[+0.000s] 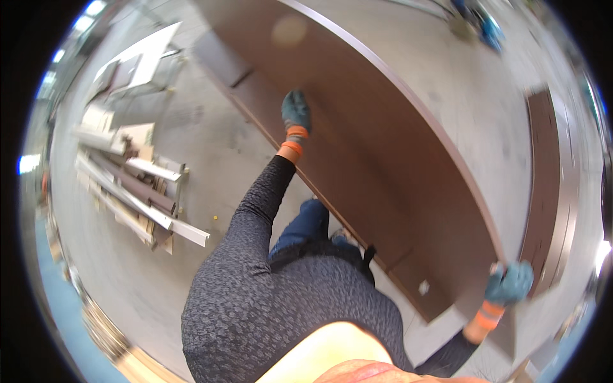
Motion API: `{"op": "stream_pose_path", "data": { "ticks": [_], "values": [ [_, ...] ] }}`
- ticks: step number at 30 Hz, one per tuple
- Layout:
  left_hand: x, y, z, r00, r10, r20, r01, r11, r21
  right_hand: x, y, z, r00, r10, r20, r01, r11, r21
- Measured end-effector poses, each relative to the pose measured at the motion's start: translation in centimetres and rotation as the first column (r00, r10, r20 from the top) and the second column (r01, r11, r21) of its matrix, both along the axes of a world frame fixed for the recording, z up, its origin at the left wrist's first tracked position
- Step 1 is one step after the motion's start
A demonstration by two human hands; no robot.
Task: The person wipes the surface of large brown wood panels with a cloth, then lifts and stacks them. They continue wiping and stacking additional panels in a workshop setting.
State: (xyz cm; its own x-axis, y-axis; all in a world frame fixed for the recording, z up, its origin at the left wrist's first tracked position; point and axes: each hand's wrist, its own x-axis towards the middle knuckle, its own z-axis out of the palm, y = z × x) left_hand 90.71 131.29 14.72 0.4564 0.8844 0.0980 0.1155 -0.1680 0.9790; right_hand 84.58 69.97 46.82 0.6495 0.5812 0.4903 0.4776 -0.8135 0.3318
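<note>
Your gloved right hand (511,282) is curled around the long outer edge of the large brown panel (383,140), by its near right corner, probably to control that end from its rim. The panel slants across in front of you, running away to the left; its outer edge looks raised, though what bears it is hidden. Farther up, your left hand (296,110) is bunched over the panel's inner side; I cannot tell whether it grips anything. Such wide spacing would help balance a long board. Beyond, on the left of the floor (191,140), strips (137,187) lie piled lengthwise, likely for tidy stacking; on its right lie brown boards (543,185). Farthest left sits a pale sheet (152,56).
</note>
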Motion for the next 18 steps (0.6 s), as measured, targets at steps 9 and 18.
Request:
{"op": "stream_pose_path", "data": {
  "ticks": [9, 18],
  "values": [
    [6.7, 18.9, 24.7, 0.934, -0.248, 0.256, -0.180, 0.293, 0.939, 1.0, 19.7, 5.1, 0.867, -0.156, -0.473, 0.075, 0.980, -0.187],
    [9.1, 27.8, 27.2, 0.855, -0.495, 0.154, -0.060, 0.202, 0.978, 2.3, 29.5, 1.4, 0.839, -0.225, -0.496, 0.249, 0.968, -0.017]
  ]
}}
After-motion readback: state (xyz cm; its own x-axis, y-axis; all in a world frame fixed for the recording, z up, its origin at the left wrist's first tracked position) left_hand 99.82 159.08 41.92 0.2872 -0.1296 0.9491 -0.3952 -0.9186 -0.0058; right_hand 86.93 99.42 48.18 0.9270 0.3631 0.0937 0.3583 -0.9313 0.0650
